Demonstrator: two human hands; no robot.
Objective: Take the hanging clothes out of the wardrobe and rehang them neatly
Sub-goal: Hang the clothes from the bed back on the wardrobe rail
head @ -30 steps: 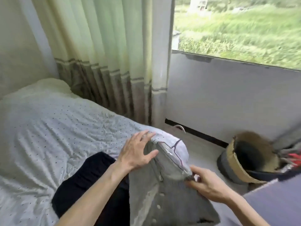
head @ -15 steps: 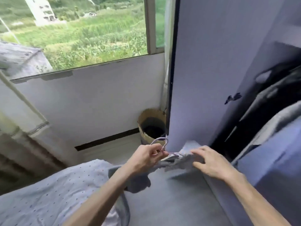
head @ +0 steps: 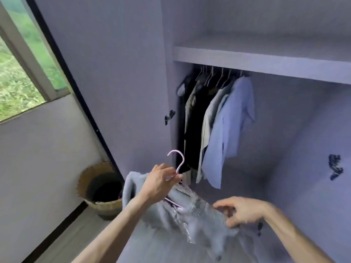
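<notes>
Lilac wardrobe (head: 266, 59) wide open ahead, its door swung out towards the window (head: 19, 82), with a round woven straw basket (head: 100, 186) on the floor below. Under the shelf, a tight row of hanging clothes (head: 201, 114) is bunched at the left end of the space, dark pieces first and a light blue collared shirt (head: 233, 118) on the outside.

Down front, the left hand (head: 159, 184) has its fingers curled round the neck of a pink plastic hanger (head: 179, 162), with the hook standing free above the knuckles. The right hand (head: 245, 210) is blurred, but its fingers look bent down onto a grey knitted garment (head: 190, 224), pinching the fabric near one shoulder.

That garment is low and in front of the wardrobe, well apart from the row. It is draped over the hanger and slumped in soft folds, not hanging square. A strip of something clear and shiny runs down it; I cannot tell what.

The danger, as I read it: knit is heavy and slack, so if the right hand lets go before the shoulders sit evenly, it could slide off one arm of the hanger. The hooks up there vanish beneath the shelf, so the pink hook may miss. Pushing in beside the blue shirt could also nudge it askew.
</notes>
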